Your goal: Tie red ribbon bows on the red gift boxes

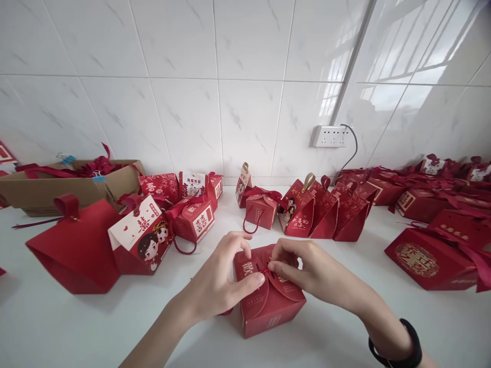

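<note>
A red gift box (pixel 273 313) with pale printed characters stands on the white table in front of me. Its curved top flaps meet in the middle, where a thin red ribbon (pixel 264 270) passes through. My left hand (pixel 224 278) holds the box from the left, thumb pressed on the top flap and fingers curved over the far left edge. With thumb and forefinger pinched at the centre of the lid, my right hand (pixel 301 266) grips the ribbon; the fingertips hide part of it. A bit of red cord shows below my left hand.
Finished-looking red boxes with ribbons (pixel 261 208) stand behind. On the left are a large red bag-shaped box (pixel 82 250) and a cardboard carton (pixel 23 191) holding ribbons. Several triangular boxes (pixel 297 212) and many more boxes (pixel 431 260) fill the right. A power strip (pixel 329 137) hangs on the tiled wall.
</note>
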### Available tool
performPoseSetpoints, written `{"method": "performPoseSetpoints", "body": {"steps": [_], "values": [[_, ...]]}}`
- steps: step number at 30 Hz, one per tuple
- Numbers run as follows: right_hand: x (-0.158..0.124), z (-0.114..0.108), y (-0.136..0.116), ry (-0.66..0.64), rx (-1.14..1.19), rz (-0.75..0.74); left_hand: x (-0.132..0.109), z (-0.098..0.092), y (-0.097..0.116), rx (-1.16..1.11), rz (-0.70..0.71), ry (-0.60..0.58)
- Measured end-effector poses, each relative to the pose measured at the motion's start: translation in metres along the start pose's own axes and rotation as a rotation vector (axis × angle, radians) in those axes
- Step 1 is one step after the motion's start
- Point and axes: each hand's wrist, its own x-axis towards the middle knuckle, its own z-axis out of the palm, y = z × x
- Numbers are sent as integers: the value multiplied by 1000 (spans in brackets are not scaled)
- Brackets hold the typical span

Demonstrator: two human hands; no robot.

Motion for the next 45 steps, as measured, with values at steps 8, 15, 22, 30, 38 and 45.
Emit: {"method": "performPoseSetpoints", "body": {"steps": [8, 15, 22, 30, 38, 45], "values": [[-3, -13, 9, -189, 181, 135, 2, -9, 0, -37, -63, -138], [-1, -17, 18, -207, 143, 154, 2, -24, -2, 74, -138, -190], [4, -16, 23, -237, 136, 207, 2, -30, 0, 48, -161, -227], [6, -11, 30, -317, 146, 286, 2, -32, -11, 47, -316, -251], [16, 2, 54, -422, 132, 264, 2, -34, -17, -73, -459, -441], [9, -16, 28, -344, 163, 221, 1, -39, -14, -268, -281, -452]]}}
